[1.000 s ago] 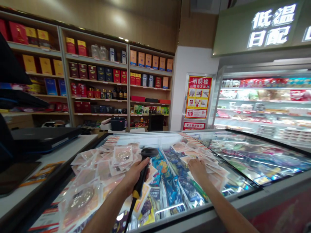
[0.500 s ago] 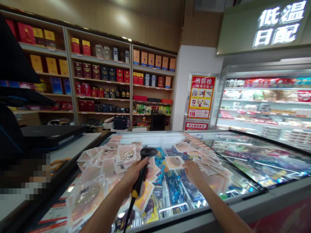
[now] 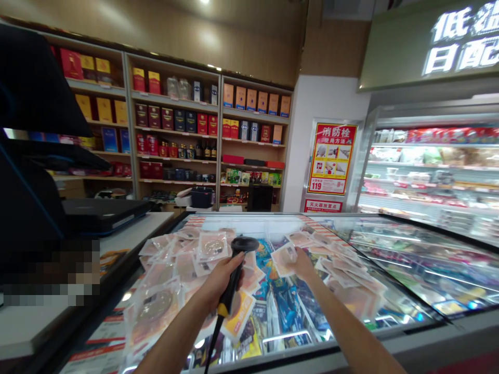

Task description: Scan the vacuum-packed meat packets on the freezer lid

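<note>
Low in the middle of the frame, our left hand [image 3: 220, 278] is wrapped around the handle of a black barcode scanner [image 3: 236, 270], its head tipped up and toward the right, its cord trailing down to the bottom edge. Just right of it, our right hand [image 3: 302, 262] pinches a flat clear packet [image 3: 284, 258] by one edge, lifted off the glass and turned toward the scanner head, the two close but not touching. To do this step well, we judge that we should hold the packet flat and steady, keep our fingers off its printed label, and aim the scanner head square at that label rather than at the glare. Under both hands lies the glass lid of the chest freezer [image 3: 393, 306], with a heap of similar packets [image 3: 171, 280] spread at centre left and a thinner scatter [image 3: 343, 270] at centre right; keeping the lifted packet clear of these should avoid a wrong read. A counter [image 3: 128, 234] sits at the left edge.
</note>
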Available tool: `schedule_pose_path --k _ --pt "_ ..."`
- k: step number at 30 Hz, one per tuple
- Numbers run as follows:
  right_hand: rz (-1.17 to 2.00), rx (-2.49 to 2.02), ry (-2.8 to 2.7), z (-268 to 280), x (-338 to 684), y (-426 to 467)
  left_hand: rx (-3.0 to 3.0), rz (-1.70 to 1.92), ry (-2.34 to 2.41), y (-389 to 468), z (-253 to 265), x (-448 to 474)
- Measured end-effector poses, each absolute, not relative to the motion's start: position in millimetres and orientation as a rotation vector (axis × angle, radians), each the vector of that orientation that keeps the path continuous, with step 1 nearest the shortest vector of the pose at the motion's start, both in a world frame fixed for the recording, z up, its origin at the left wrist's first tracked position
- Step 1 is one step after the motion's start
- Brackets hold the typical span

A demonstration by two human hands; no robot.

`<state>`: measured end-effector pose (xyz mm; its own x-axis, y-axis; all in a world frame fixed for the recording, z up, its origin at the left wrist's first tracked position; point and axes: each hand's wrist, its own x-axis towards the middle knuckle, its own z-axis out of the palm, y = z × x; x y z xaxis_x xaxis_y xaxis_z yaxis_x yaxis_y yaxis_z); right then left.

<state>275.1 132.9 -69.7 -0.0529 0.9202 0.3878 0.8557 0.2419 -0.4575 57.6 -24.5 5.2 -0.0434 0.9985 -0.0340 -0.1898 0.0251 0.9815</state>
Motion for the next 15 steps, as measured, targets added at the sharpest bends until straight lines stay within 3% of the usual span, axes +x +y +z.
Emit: schedule_pose_path --k 10,15 --pt "0.236 -1.377 -1.802 -12.0 301.3 139.5 1.086 1.274 1.074 -32.3 12.0 56.8" --pt "0.62 -1.188 -1.752 -20.6 304.6 149.2 1.134 1.248 1.02 -38.9 18.2 61.7"
